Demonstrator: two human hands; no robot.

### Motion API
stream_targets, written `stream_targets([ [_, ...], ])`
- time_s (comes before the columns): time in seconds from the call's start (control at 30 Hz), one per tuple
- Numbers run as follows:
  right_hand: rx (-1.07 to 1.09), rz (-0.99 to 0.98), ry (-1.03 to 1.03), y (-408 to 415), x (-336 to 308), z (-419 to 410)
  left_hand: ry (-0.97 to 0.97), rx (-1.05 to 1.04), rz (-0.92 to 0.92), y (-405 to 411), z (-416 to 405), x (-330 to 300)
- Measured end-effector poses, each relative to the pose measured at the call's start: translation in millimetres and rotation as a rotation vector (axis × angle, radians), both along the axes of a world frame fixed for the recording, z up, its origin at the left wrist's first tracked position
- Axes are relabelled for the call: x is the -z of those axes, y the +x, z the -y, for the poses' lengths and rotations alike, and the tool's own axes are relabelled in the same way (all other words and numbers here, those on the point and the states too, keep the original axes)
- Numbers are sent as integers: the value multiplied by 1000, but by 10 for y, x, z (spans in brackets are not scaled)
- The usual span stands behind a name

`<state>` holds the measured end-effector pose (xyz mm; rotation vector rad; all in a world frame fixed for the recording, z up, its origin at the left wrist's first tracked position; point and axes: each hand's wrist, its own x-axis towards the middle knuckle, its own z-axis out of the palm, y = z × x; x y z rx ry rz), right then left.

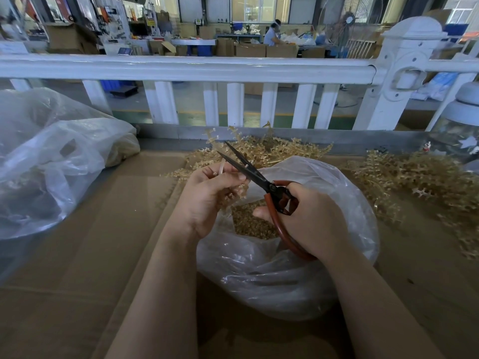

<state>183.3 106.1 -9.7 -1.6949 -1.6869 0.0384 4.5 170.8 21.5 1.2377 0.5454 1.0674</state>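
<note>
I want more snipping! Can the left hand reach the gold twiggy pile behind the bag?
Probably yes: the pile lies uncovered just beyond the left hand, though that hand is pinching a piece at the scissors.

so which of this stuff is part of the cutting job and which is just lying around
In the job: scissors, right hand, plastic sprue, left hand, open bag of cut bits, sprue piles.
Lying about: crumpled bag at left, white fence.
</note>
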Motion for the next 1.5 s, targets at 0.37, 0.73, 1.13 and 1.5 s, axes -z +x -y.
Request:
stream_targets([
  [0.37,9,8,-22,-11,-29,11,2,-12,-12,-3,-12,9],
  [0.73,4,7,-37,-13,-21,-1,-29,-16,-29,-16,-42,32],
  [1.13,-2,-59,-25,-13,-28,11,-42,-72,38,-43,-100,78],
  [1.5,58,45,52,-4,-17,28,124,-183,-7,-6,-88,80],
])
